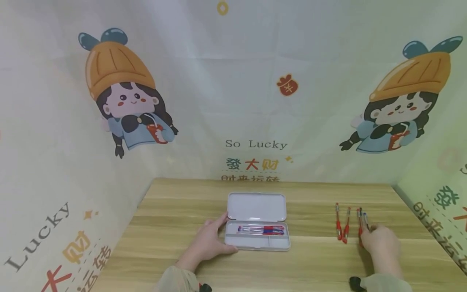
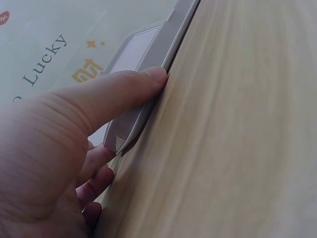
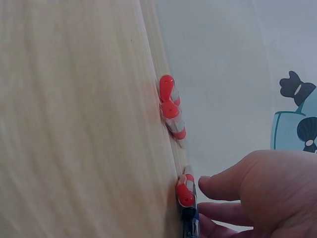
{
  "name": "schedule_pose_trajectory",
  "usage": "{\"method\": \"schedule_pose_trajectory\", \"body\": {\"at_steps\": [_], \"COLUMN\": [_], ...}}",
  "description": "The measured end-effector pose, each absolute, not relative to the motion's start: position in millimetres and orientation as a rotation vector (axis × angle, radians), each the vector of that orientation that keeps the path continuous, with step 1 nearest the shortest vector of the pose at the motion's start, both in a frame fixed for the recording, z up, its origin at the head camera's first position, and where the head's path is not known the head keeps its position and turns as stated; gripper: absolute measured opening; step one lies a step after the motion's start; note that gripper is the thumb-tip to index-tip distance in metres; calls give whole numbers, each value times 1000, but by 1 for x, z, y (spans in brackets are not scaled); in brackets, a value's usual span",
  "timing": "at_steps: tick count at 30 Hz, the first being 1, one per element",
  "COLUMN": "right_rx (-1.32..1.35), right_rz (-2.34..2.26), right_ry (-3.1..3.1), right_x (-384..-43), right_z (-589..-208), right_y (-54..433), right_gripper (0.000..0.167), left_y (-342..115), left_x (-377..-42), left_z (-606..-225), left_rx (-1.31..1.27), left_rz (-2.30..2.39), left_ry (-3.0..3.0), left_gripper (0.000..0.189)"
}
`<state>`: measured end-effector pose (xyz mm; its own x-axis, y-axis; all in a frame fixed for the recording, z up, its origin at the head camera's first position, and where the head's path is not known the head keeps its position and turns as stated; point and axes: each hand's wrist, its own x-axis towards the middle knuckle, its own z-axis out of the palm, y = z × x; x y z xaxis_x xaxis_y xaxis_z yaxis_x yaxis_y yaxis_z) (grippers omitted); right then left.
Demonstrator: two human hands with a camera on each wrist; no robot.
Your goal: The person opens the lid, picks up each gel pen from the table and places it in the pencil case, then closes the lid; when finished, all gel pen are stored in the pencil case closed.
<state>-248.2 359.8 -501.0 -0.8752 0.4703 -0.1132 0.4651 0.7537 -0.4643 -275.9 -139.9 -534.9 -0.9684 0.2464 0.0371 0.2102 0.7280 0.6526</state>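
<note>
A pale pencil case [image 1: 257, 242] lies on the table with its lid [image 1: 257, 207] flipped back. Inside its rear compartment are several pens [image 1: 260, 230] with red and blue grips. My left hand [image 1: 208, 242] grips the case's left end; in the left wrist view the thumb [image 2: 133, 89] presses along the front wall while the other fingers bend around the side. At the right my right hand [image 1: 381, 243] is beside a small group of pens [image 1: 359, 217], partly covering them. In the right wrist view its thumb and fingers are beside a red-ended pen [image 3: 185, 195] and a dark blue pen [image 3: 191, 223].
Two red-gripped pens, one on the left [image 1: 338, 223] and one on the right [image 1: 346, 227], lie between the case and my right hand. The wood-grain table [image 1: 182, 198] meets a printed cloth backdrop [image 1: 204, 101] behind and at both sides.
</note>
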Motion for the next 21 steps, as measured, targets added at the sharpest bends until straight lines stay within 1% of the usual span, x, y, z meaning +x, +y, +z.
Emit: {"method": "schedule_pose_trajectory", "body": {"at_steps": [6, 13, 21], "right_rx": [-820, -871, -851], "right_rz": [803, 815, 847], "right_ry": [-2935, -2914, -2868], "right_x": [-245, -245, -246], "right_z": [-502, -503, -503], "right_y": [359, 359, 361], "right_gripper": [46, 43, 40], "left_y": [-140, -140, -139], "left_x": [-276, -276, -276], "left_z": [-539, -538, -537], "left_rx": [372, 381, 378], "left_rz": [1086, 1090, 1090], "left_ry": [2865, 2866, 2862], "left_gripper": [129, 128, 127]}}
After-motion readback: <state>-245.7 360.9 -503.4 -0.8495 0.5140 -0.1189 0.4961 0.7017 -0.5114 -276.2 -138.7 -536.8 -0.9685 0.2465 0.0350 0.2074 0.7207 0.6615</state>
